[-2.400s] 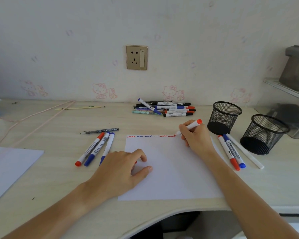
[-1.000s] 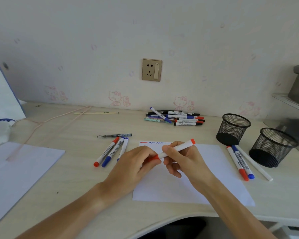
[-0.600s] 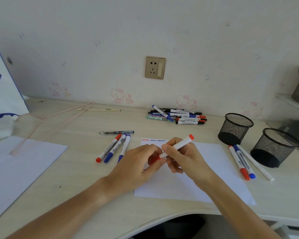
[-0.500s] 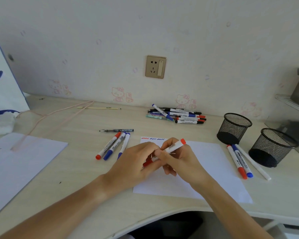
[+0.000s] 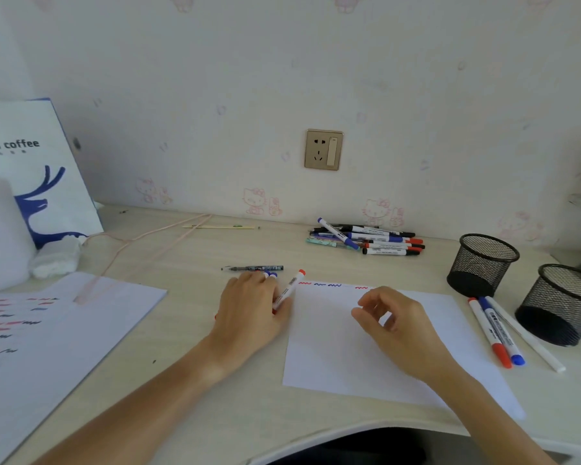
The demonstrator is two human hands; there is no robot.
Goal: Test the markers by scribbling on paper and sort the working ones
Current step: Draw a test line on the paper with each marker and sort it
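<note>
On the desk (image 5: pixel 215 407), just left of the sheet of paper (image 5: pixel 366 357), our left hand (image 5: pixel 252 313) lies over the group of sorted markers, and the red marker (image 5: pixel 287 292) slants out from under its fingers, red end pointing up toward the wall. We cannot tell whether those fingers pinch the marker or only rest against it as it settles. 2 blue marker ends (image 5: pixel 270 274) peek out past the fingertips, so this looks like the pile for markers that work. Our right hand (image 5: pixel 393 318) hovers over the paper with loosely curled fingers and holds nothing.

Along the top edge of the paper runs a row of scribbles (image 5: pixel 329 285), red and blue. We judge that the red marker is tested and is being laid with the working ones, so the sorting part of this step is nearly done.

Next we need a fresh marker. The untested pile (image 5: pixel 366 238) lies near the wall, behind the paper, well apart from both hands. The right hand is the free one and nearer, so it should reach there, take 1 marker and uncap it. The left hand then needs to let go and come back to steady the paper. 3 more markers (image 5: pixel 497 330) lie right of the paper beside 2 mesh cups (image 5: pixel 483 263); they seem sorted too.
</note>
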